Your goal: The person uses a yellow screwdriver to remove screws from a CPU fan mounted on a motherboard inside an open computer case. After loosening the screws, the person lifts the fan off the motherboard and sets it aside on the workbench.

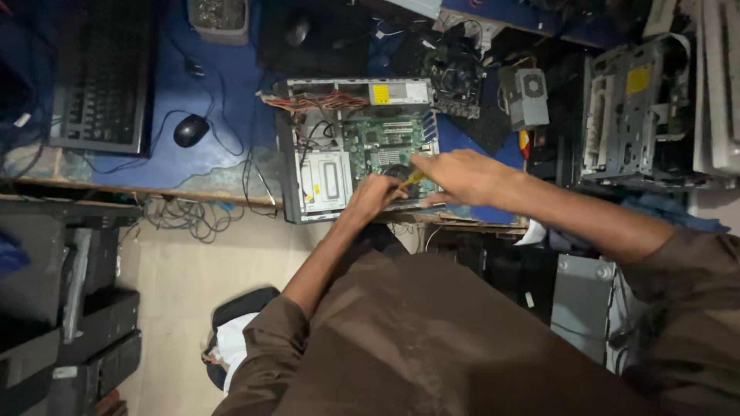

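Both hands are working inside the open grey metal computer case (308, 166) lying on the blue-topped desk (208, 92): the right hand (462, 176) is closing its fingers around a yellow-handled screwdriver (411, 179) over the green motherboard (385, 142), near the case's front edge. The left hand (372, 196) is resting just beside it with fingers curled against the case's front edge, though I cannot tell whether they are gripping anything. A black mouse (190, 129) and black keyboard (100, 77) are lying well left of the case.
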